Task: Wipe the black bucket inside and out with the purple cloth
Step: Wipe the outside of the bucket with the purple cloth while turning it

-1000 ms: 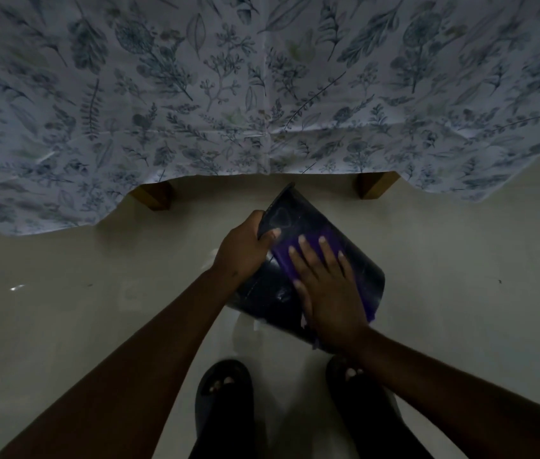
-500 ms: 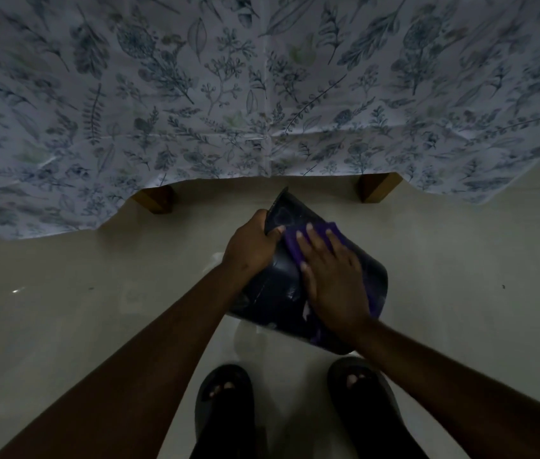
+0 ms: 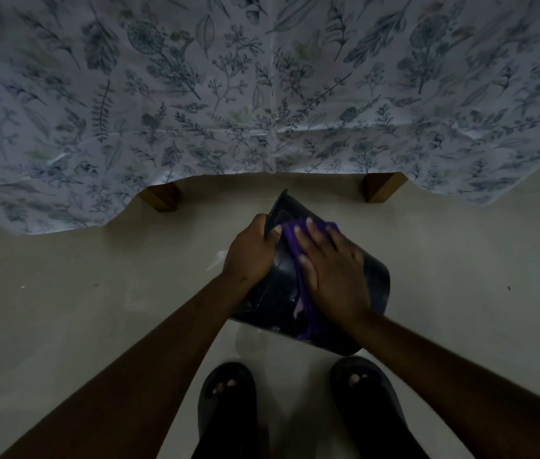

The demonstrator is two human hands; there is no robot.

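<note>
Here the black bucket [image 3: 324, 293] is tipped on its side above the pale tiled floor [image 3: 80, 309], between the person's sandalled feet [image 3: 227, 402] and the edge of a leaf-printed cloth [image 3: 262, 94] that hangs over two wooden legs [image 3: 379, 187]; whether its lower edge rests on the floor or is lifted clear cannot be told. The left hand [image 3: 250, 256] is curled around the rim at the far end, its grip closed with the thumb lying over the outer wall. The right hand [image 3: 334, 270] lies flat and spread, fingers [image 3: 311, 233] extended, pressing the purple cloth [image 3: 298, 260] against the curved outside; it is not clenched but pins the cloth under palm and fingers, and a tail of the cloth trails down toward the bucket's base. The likeliest trouble, as a judgement, is that the smooth rounded wall rolls or twists under the sideways push of the wiping hand, since only one hand steadies it by the rim; a slip there could drop the bucket onto the floor or the feet. The loose tail could also bunch up, leaving streaks unwiped, and the dim light makes missed patches hard to spot. The inside is not visible from here, so its state cannot be judged. No brand, label or writing can be read on anything
</note>
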